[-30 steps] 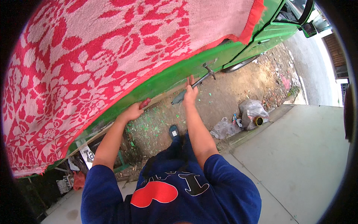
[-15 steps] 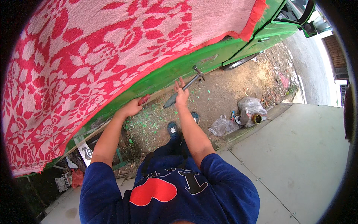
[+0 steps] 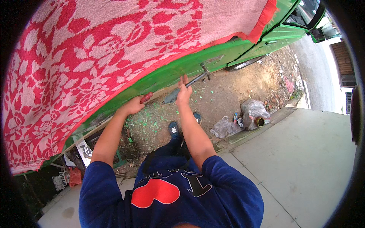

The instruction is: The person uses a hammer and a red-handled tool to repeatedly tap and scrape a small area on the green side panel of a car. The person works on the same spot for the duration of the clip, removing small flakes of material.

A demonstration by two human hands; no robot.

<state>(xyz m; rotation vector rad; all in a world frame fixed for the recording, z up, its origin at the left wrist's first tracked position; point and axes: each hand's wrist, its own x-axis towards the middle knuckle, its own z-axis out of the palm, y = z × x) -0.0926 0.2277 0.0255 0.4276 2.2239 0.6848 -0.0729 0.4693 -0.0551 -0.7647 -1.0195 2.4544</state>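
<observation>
In my left hand (image 3: 132,106) is a red-handled tool (image 3: 146,97), held low against the side of a green vehicle (image 3: 180,70); its working end is hidden, so its kind cannot be told. My right hand (image 3: 184,95) holds a hammer (image 3: 195,79) by its grey grip, with a couple of fingers stretched toward the green panel. The hammer's metal head points away to the upper right, close to a bare scraped patch on the panel. A pink and red floral blanket (image 3: 114,49) covers the vehicle's upper part above both hands.
Green flakes litter the dirt ground (image 3: 152,129) around my shoes (image 3: 173,128). A clear plastic bag (image 3: 224,128), a grey bag (image 3: 253,112) and an open can (image 3: 259,121) lie right of me, beside a pale slab floor (image 3: 296,152). Farther off is a wheel (image 3: 243,65).
The hammer's head has swung slightly to the right in my right hand. My left hand keeps its hold on the red-handled tool, and the view has shifted a little.
</observation>
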